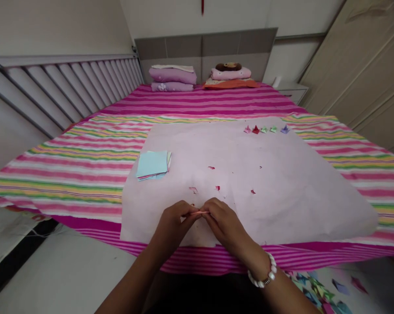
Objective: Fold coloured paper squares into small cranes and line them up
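Between both hands, just above the front part of a large white sheet [291, 187], is a small folded piece of orange-pink paper [200, 212]. My left hand [179, 218] pinches its left side, thumb below and fingers above. On the other side my right hand [221, 222], with a white bead bracelet [268, 274] at the wrist, pinches it too. The fingertips of both hands meet and hide most of the paper. A stack of square paper [152, 163], light blue on top, lies to the left. Small red paper scraps [217, 188] are scattered beyond my hands.
Several folded paper pieces [256, 129] in pink, red, green and purple stand in a row at the sheet's far right. Striped bedding [82, 161] surrounds the sheet. Many coloured folded papers [317, 290] lie low at the right. Folded quilts [172, 76] rest by the headboard [183, 48].
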